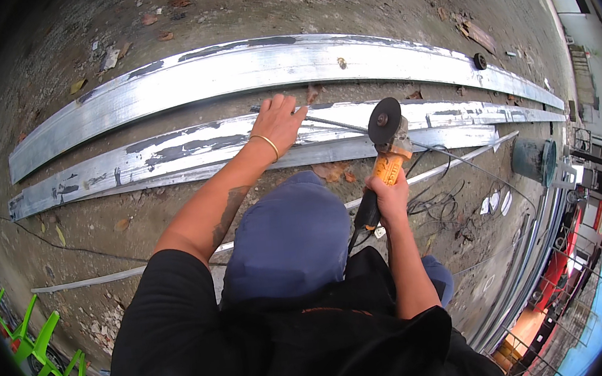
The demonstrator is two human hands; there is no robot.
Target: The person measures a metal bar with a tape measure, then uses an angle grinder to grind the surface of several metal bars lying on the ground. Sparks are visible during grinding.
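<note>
My left hand (279, 126), with a bangle on its wrist, is closed over a thin dark metal rod (338, 124) against the nearer silver metal beam (203, 148). The rod runs rightward from under my fingers and passes behind the tool in my other hand. My right hand (392, 199) grips an angle grinder (390, 168) by its orange-yellow body. The grinder's dark disc (384, 121) is raised over the nearer beam; whether it touches the rod cannot be told. My bent knee hides part of the ground below the beams.
Another long silver beam (232, 71) lies farther off, with a small black round piece (479, 61) at its right. A narrow pale bar (462, 163) crosses the dirt nearer me. Loose black cable (437, 204), a dark bucket (535, 162) and green plastic chairs (48, 343) stand around.
</note>
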